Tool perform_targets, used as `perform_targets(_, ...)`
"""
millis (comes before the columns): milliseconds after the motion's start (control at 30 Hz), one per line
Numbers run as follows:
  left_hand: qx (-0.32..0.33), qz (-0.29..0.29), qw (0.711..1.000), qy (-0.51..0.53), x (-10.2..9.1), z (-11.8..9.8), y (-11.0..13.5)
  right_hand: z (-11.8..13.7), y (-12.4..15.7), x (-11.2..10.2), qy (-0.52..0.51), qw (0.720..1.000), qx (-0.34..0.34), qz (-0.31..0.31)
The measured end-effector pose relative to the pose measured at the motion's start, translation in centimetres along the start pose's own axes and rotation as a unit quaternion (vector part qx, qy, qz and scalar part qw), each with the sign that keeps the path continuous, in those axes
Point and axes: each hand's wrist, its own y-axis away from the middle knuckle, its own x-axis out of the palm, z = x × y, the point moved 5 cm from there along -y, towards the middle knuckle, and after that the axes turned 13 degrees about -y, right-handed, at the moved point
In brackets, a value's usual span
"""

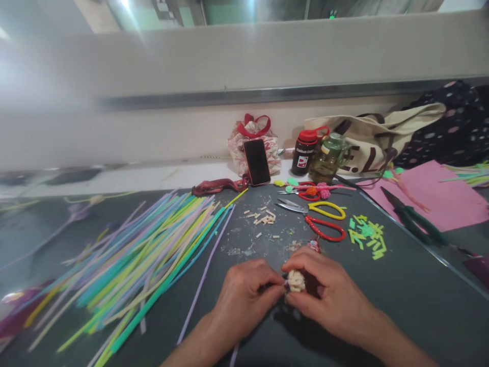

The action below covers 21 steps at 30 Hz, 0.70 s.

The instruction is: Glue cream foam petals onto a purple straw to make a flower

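Observation:
Between the fingertips of my right hand (324, 285) sits a small cream flower-like ball (296, 281), its surface made of short curled loops. My left hand (250, 290) pinches at the ball's left side, where a bit of purple shows. A purple strip (234, 355) appears below my left wrist; whether it joins the ball is hidden. Both hands are closed, just above the dark table (214, 244). Beyond them lie short cream pieces (265, 219), and to the right a pile of short yellow-green pieces (367, 234).
Many pastel pipe cleaners (153, 255) spread across the left. Scissors with yellow and red handles (326, 229) lie ahead, and dark-handled pliers (414, 221) at right near pink paper (446, 199). A phone (258, 162), a black bottle (304, 153) and a green bottle (327, 159) stand behind.

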Motion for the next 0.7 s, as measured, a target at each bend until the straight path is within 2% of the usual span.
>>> perform_targets(400,-0.011,-0.009,1.000,-0.012,0.4,0.2,0.0,0.5,0.1,0.2,0.019,0.999,-0.026,-0.010)
perform_targets(533,-0.029,-0.002,0.999,0.015,0.5,0.1,0.3,0.0,0.2,0.3,0.042,0.999,-0.020,-0.011)
perform_targets(700,-0.118,0.036,0.984,0.127,0.8,1.3,0.8,-0.4,0.7,0.0,0.073,0.997,0.003,-0.009)
